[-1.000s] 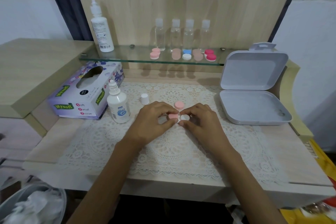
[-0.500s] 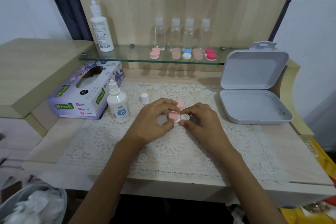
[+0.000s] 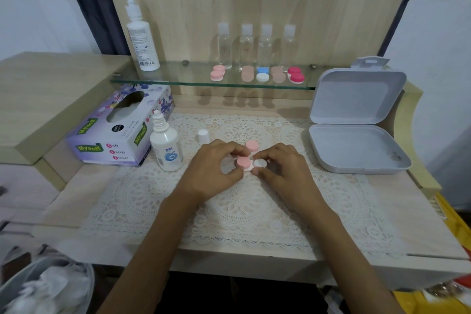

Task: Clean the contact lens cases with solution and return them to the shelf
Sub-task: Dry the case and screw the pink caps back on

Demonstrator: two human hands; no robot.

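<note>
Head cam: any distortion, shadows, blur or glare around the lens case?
Head view: wide-angle stretch toward the edges; bottles cast soft shadows under the glass shelf; bin at lower left blurred; lens case between left hand and right hand sharp, no glare.

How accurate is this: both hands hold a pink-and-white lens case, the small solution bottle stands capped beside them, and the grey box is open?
Wrong in one respect: the head view shows the small solution bottle uncapped, its white cap standing apart on the lace mat. The left hand and right hand do hold the pink-and-white lens case, and the grey box is open.
</note>
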